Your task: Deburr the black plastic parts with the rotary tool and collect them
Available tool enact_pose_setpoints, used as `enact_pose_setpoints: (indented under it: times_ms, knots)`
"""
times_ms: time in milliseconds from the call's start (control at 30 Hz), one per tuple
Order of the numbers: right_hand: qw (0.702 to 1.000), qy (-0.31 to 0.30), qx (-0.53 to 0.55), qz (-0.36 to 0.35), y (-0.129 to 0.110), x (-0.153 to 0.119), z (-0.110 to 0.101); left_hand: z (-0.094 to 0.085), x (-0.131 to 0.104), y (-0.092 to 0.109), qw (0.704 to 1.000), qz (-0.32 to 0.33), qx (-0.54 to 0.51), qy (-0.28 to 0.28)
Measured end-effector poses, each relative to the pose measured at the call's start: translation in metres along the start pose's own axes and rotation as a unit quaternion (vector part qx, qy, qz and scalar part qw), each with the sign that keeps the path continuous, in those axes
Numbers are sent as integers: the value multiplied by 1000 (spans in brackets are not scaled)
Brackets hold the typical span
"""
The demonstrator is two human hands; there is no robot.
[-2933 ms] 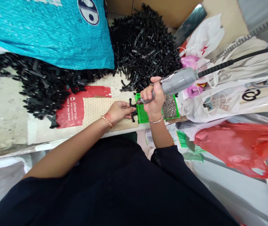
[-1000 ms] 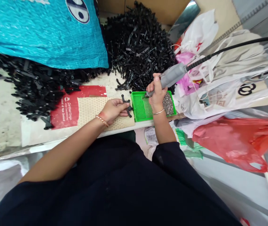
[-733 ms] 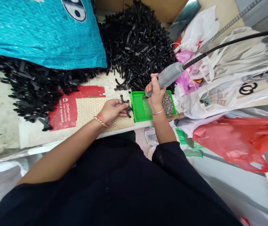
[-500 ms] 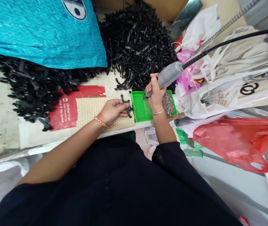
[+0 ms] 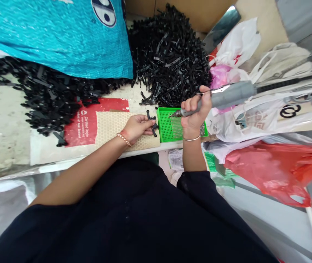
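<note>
My left hand (image 5: 138, 128) pinches a small black plastic part (image 5: 153, 124) between thumb and fingers, over a tan honeycomb-patterned sheet (image 5: 112, 126). Close to its right sits a green perforated tray (image 5: 164, 137). Small metal screws (image 5: 202, 130) lie at the tray's right end, mostly hidden behind my right wrist. My right hand (image 5: 196, 109) is wrapped around a grey electric screwdriver (image 5: 231, 95), tilted nearly level, with its bit pointing left above the tray. A black cord runs from its back end to the right.
A heap of black plastic parts (image 5: 169, 62) rises behind the tray. More black parts (image 5: 49, 95) lie at left, partly under a blue woven bag (image 5: 57, 40). Red printed cardboard (image 5: 82, 122) lies beneath. Plastic bags, including a red one (image 5: 276, 168), crowd the right side.
The screwdriver has swung from a steep slant to nearly level, and my right hand has moved right. My left hand still holds the black part. The whole view has shifted slightly.
</note>
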State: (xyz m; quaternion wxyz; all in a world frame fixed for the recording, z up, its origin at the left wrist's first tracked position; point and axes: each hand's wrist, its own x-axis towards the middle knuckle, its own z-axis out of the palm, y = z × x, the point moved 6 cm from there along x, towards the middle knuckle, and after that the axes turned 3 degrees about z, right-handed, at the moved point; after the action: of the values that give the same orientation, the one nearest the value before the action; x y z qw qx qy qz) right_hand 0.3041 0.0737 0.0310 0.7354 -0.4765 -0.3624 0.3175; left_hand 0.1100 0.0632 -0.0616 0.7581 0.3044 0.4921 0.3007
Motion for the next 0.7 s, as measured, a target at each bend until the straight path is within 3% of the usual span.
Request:
enact_pose_setpoints:
  times_ms: [100,233,400,700]
  knots:
    - [999,-33,-9,38,-5,-25,14,0,1,0,1000,9,3,-3]
    - [995,-59,-33,75,8,-49,27,0,1,-1,1000,16,3,-11]
    - [995,-78,-30,62,12,-49,30,0,1,-1,1000,21,0,-10]
    - [994,-40,-9,105,12,-51,29,-1,1,-2,1000,22,-1,-9]
